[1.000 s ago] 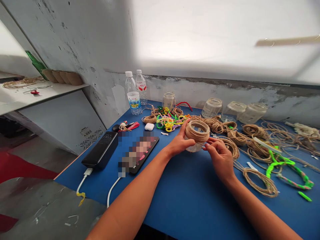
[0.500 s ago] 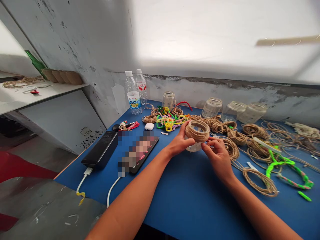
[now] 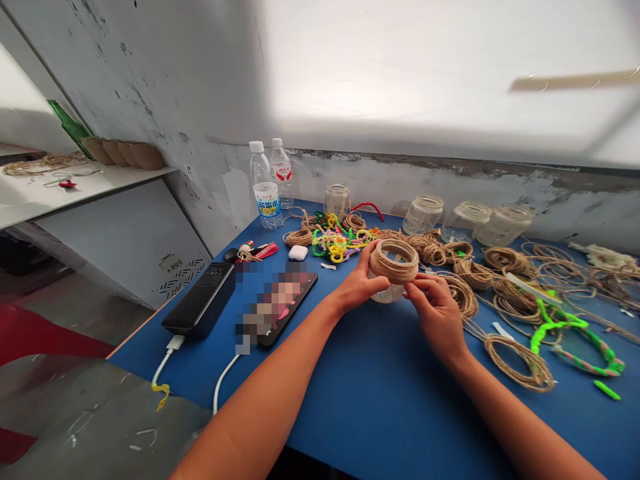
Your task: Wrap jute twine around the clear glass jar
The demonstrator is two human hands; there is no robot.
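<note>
A glass jar (image 3: 387, 295) stands upright above the blue table, its neck and shoulder wound with brown jute twine (image 3: 400, 272). My left hand (image 3: 364, 280) grips the jar from the left, thumb across its front and fingers around the far side. On the right, my right hand (image 3: 436, 313) has thumb and fingertips pinched at the lower edge of the winding; the strand between them is too small to see clearly. A coil of twine (image 3: 463, 297) lies just behind the right hand, partly hidden by it.
Several glass jars (image 3: 423, 213) line the wall. Twine coils (image 3: 520, 372) and green pipe cleaners (image 3: 607, 363) lie right. Two plastic bottles (image 3: 267, 200), a black power bank (image 3: 203, 300), a phone (image 3: 293, 310), keys (image 3: 250, 255) and a white earphone case (image 3: 298, 253) are left.
Hardly anything differs. My right fingertips have shifted very slightly upward along the jar's twine edge, while my left hand keeps its grip on the jar.
</note>
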